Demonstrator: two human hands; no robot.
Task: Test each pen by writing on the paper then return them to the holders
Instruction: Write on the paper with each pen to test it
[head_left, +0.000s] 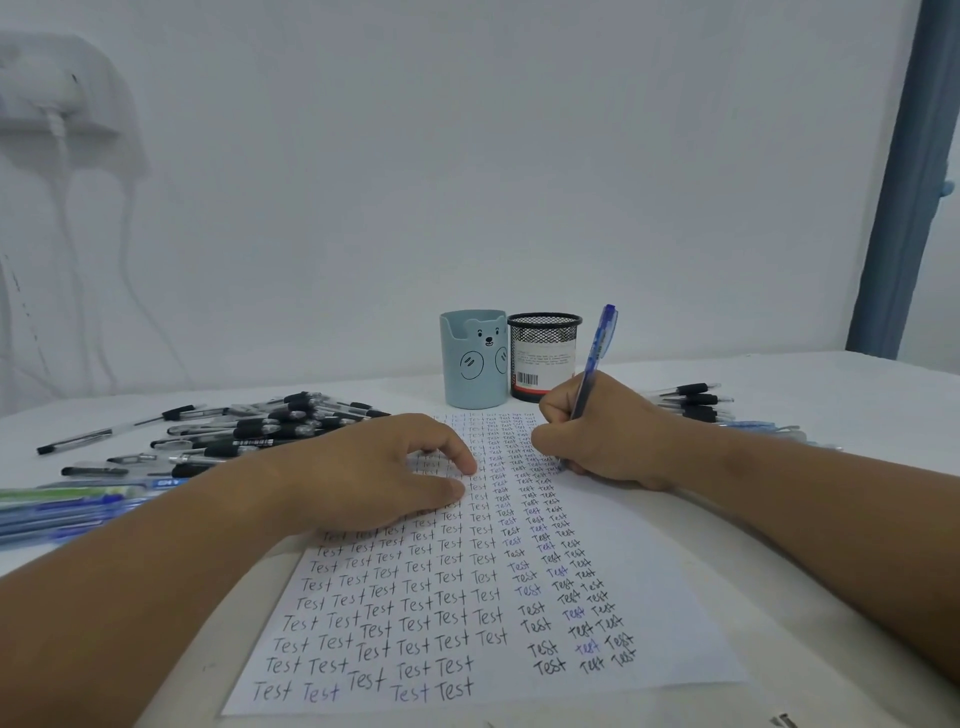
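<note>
A white sheet of paper (639, 587) lies in front of me, covered with columns of the word "Test" in black and blue ink. My right hand (602, 431) grips a blue pen (597, 358) upright, its tip down on the paper's upper right part. My left hand (374, 467) rests flat on the paper's upper left, fingers relaxed. Behind the paper stand two holders: a light blue bear cup (472, 364) and a black mesh cup (543, 358) with a label.
A heap of black pens (260, 431) lies on the white table at the left, with blue and green pens (72, 506) nearer the left edge. More black pens (693, 400) and blue pens lie behind my right wrist. A white wall rises close behind.
</note>
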